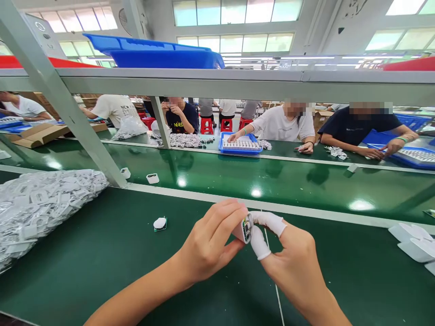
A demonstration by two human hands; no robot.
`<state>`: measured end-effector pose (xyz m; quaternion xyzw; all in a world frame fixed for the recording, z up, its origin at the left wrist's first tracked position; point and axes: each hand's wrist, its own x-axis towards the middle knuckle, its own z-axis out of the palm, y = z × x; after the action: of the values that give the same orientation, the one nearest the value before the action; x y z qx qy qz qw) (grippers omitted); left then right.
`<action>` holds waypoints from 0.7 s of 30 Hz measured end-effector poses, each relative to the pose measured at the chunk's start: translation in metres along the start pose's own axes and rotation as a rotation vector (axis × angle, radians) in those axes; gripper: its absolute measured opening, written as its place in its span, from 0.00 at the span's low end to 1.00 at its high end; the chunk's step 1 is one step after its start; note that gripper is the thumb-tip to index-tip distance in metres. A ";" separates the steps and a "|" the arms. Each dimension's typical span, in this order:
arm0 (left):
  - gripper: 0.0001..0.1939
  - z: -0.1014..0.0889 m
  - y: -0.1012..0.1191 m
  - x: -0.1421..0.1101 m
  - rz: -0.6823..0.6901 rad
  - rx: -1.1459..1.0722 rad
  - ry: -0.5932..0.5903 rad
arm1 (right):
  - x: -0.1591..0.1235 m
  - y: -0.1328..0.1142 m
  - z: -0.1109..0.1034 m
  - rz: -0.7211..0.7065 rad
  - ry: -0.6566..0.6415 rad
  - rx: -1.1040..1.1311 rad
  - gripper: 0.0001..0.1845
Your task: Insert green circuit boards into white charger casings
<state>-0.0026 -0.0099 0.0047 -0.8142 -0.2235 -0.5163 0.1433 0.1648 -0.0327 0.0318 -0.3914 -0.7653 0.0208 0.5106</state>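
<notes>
A grey steel shelf (183, 75) crosses the upper view, holding a blue plastic tray (163, 56) and, at the far left, a red tray (44, 62). Below it runs a green belt (238, 170) carrying 2 small white cups (152, 178). On the green workbench (102, 267), a clear bag of white plastic parts (44, 208) slumps at the left, and white moulded pieces (411, 242) sit at the right edge. Beyond the belt, a co-worker in a white T-shirt (282, 124) reaches over a blue tray of white parts in rows (240, 144). Another in a dark T-shirt (356, 129) sits to the right. Red stools (206, 126) stand farther back, beneath bright windows (234, 11).
</notes>
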 end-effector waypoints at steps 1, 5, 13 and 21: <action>0.20 0.000 0.001 0.001 0.012 0.013 0.001 | 0.000 0.000 0.000 -0.017 0.003 -0.021 0.10; 0.15 0.000 0.004 0.006 0.061 0.069 0.013 | 0.003 0.001 -0.001 -0.064 -0.003 -0.059 0.10; 0.16 -0.002 0.005 0.006 0.060 0.036 -0.012 | 0.003 0.006 -0.002 -0.076 -0.030 -0.033 0.10; 0.21 0.000 0.000 -0.003 0.042 -0.060 -0.049 | 0.000 0.011 0.000 -0.068 -0.033 -0.025 0.10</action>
<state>-0.0035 -0.0106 0.0022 -0.8350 -0.1940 -0.4997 0.1244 0.1710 -0.0243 0.0270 -0.3712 -0.7866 0.0006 0.4934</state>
